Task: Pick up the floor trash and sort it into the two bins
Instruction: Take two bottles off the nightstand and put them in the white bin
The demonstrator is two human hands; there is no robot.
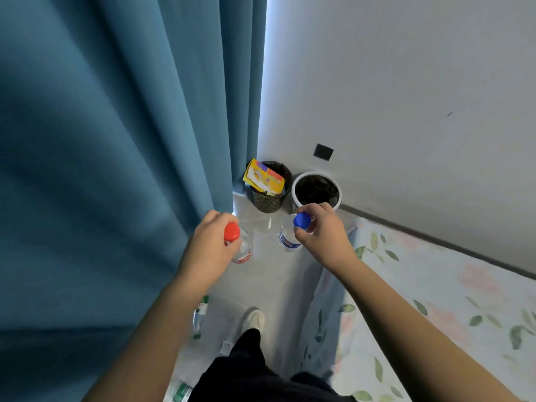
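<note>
Bottles are what this person has in hand at the moment: a red-capped bottle [243,250] hangs from the left hand [210,242] and a blue-capped bottle [285,240] from the right hand [322,233], each pinched at the neck just under the cap by curled fingers. Held that way they dangle upright and stay clear of the body, which looks handy for dropping both straight down into a bin. Both hang over the floor just short of the two bins in the corner: a dark mesh bin [268,203] stuffed with bright wrappers [265,177], and beside it a white bin [316,173] with a black liner (it looks the emptier, so I'd guess the bottles belong there). The way in is narrow, with the blue curtain [116,140] on one side and the floral bed [435,300] on the other. More trash lies by the person's shoe [253,319], including a green-labelled bottle [200,314], so the job looks far from finished
</note>
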